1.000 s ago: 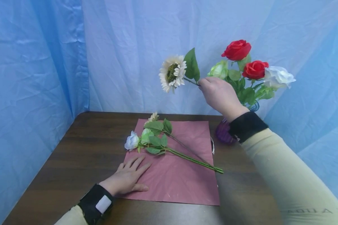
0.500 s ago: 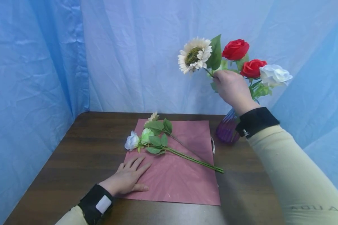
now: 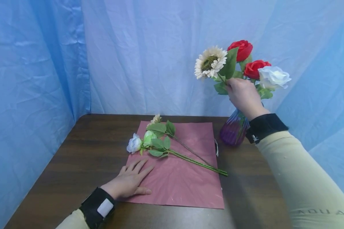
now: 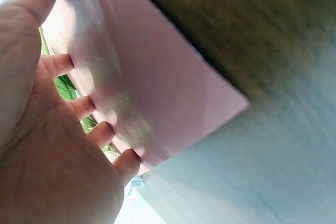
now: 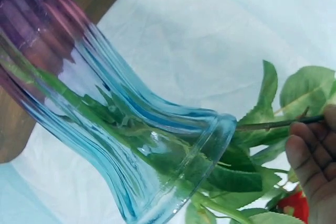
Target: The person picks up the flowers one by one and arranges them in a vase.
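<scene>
The right hand [image 3: 244,95] grips a sunflower [image 3: 211,62] by its stem, near red roses [image 3: 256,69] and a white rose [image 3: 273,77] in the vase [image 3: 232,131]. The left hand [image 3: 129,181] rests on pink paper [image 3: 189,192], near three flowers [image 3: 149,139] lying across it.

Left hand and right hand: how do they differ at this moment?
The left hand rests spread on the pink paper; the right hand pinches a sunflower by its stem. The left hand is low, at the paper's near left corner; the right hand is raised off the table, near the vase. Both have a black band at the wrist.
</scene>
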Demonstrator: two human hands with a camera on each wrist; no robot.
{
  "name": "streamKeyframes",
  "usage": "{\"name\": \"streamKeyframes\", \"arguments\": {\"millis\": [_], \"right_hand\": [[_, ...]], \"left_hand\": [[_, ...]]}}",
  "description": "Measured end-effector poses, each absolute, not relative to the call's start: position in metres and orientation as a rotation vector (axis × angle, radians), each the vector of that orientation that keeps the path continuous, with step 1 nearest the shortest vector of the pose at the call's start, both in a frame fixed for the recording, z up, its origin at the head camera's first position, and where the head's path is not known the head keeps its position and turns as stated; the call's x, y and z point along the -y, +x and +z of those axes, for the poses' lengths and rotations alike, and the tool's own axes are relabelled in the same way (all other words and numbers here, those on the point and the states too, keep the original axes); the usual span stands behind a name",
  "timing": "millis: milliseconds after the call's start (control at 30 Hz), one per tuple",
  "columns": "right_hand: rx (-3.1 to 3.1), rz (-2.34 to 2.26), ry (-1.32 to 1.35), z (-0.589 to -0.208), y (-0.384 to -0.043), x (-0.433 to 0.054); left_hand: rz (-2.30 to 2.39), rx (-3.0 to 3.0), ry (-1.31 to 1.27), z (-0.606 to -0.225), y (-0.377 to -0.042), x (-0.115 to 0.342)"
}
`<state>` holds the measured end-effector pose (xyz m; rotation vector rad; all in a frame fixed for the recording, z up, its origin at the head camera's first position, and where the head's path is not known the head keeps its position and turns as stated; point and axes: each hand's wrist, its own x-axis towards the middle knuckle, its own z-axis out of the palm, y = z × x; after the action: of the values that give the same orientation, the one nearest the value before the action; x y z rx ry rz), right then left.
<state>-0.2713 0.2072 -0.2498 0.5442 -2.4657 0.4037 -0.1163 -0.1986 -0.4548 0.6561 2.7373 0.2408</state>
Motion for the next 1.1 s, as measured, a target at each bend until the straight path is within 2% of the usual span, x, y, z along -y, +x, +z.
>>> {"name": "streamKeyframes", "arguments": {"millis": [233,667,1100], "right_hand": [[2.487,0.409,0.479,-0.250,-0.268,-0.206],[2.428,0.391,0.376,-0.276,-0.261,-0.225],[2.448,0.412,0.294,-0.275,-0.263,-0.227]], "left_hand": [[0.265,-2.713,0.658,-0.447,-0.113,0.201],[0.241,-2.716,0.661,-0.447,-0.111,0.202],[0.263,-2.713,0.664,-0.446,-0.110,0.202]]}}
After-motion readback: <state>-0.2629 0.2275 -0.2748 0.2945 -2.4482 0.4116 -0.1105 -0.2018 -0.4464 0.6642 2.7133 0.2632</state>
